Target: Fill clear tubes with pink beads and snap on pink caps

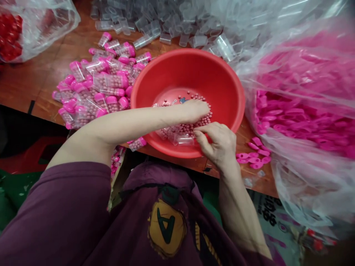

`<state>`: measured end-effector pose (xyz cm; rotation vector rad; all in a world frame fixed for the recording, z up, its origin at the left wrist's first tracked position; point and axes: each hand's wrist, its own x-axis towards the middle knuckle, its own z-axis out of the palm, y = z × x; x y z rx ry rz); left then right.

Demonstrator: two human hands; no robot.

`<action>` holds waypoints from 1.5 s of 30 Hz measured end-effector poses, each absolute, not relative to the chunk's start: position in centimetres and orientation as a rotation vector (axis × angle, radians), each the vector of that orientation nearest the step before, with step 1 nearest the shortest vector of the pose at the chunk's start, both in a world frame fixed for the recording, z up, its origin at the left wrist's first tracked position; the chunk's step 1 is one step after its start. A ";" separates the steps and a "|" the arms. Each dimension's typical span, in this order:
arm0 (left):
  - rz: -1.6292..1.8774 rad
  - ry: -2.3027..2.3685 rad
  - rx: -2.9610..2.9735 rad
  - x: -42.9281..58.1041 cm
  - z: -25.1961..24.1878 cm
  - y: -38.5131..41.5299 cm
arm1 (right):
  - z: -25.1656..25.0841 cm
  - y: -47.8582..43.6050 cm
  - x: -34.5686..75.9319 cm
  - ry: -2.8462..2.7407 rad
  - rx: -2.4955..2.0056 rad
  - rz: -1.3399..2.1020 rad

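A red plastic basin [222, 79] sits on the wooden table and holds a layer of small pink beads [185, 127]. My left hand [195, 110] reaches across into the basin and rests cupped on the beads. My right hand [217, 142] is at the basin's near rim, pinching a clear plastic tube [183, 139] that lies low among the beads. Whether the left hand holds anything is hidden under its palm.
A heap of pink-capped filled tubes [95, 87] lies left of the basin. Empty clear tubes [155, 24] are piled behind it. A big clear bag of pink caps [302, 107] fills the right, with loose caps [253, 157] beside it. A bag of red items [11, 35] lies far left.
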<state>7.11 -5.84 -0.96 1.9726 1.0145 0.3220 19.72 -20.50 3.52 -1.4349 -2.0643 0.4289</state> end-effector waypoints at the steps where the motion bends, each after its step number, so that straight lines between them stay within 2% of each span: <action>1: 0.287 0.993 1.934 7.8 -1.0 -6.3 | 3.3 -20.7 19.6 -1.910 -1.410 0.441; 6: 0.196 0.934 1.885 8.6 0.0 -7.2 | 3.3 -20.6 19.2 -0.994 -1.345 0.454; 9: 0.204 0.783 1.785 6.6 1.8 -7.1 | 3.7 -20.0 20.1 -0.802 -1.247 0.534; 15: 0.220 0.691 1.077 1.1 5.7 -9.8 | 4.2 -19.5 22.2 -1.047 -1.308 0.665; 19: 0.346 0.685 0.770 -1.0 6.3 -12.8 | 4.9 -18.9 21.7 -1.357 -1.398 0.760; 24: 0.556 0.656 0.615 -1.9 5.7 -15.3 | 6.0 -18.0 20.1 -1.760 -1.275 0.845; 29: 0.626 0.676 0.599 -1.9 5.6 -15.9 | 6.9 -17.9 19.6 -1.987 -1.259 0.770; 33: 0.657 0.740 0.589 -1.5 5.8 -15.7 | 7.1 -18.1 19.5 -1.994 -1.318 0.662; 40: 0.678 0.767 0.544 -1.1 6.0 -15.4 | 5.4 -17.4 19.5 -1.516 -1.309 1.011; 45: 0.686 0.748 0.524 -1.4 5.9 -15.5 | 5.2 -18.4 21.0 -1.411 -1.406 0.830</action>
